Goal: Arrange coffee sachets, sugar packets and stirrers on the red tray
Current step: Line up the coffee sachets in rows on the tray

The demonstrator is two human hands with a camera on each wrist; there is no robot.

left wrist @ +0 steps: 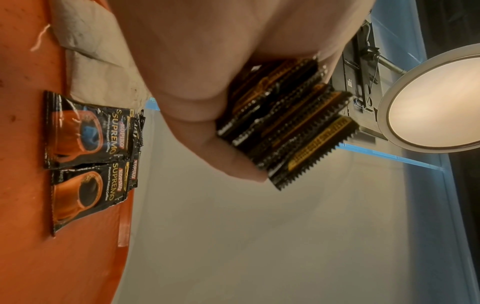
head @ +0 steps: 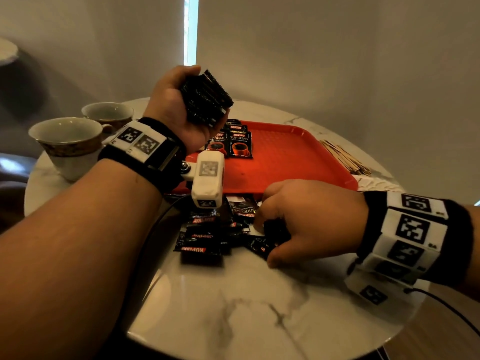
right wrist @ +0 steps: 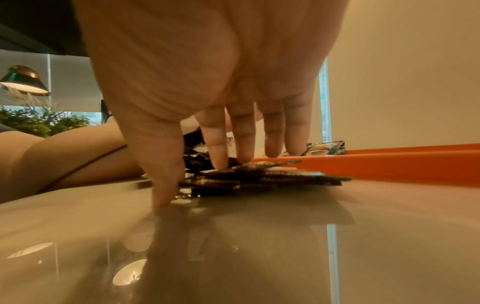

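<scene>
My left hand point(head: 179, 107) is raised above the far-left corner of the red tray point(head: 285, 157), fingers curled tight round a stack of coffee sachets point(head: 206, 98), serrated ends sticking out past the grip. My right hand point(head: 298, 224) is low on the tabletop point(head: 233, 307), palm down over the loose pile of sachets point(head: 207, 235) just in front of the tray's near rim. In the right wrist view my fingertips point(right wrist: 221, 162) rest on top of the pile and my thumb touches the tabletop beside it; grip half-closed, pinching at a sachet, though I can't tell if one is properly caught yet.

Two sachets already on the tray point(head: 231, 144) lie face up side by side at the far-left corner, with more tucked behind them.

Handling, my guess: sachets are light, thin, glossy foil, so slippery against each other and on the polished marble. Flat ones are hard to get under; better to slide one off the pile edge, or pinch a crimped serrated end. The stack in my left hand could fan out and slip if I ease off.

Stirrers point(head: 342, 157), thin wooden sticks, lie in a heap on the tabletop just beside the tray's right rim, not yet on it. They look light and stiff; best pinched as a bundle mid-length. Sugar packets: I can't pick them out for sure.

Two cups point(head: 67, 141) stand at the left.
</scene>
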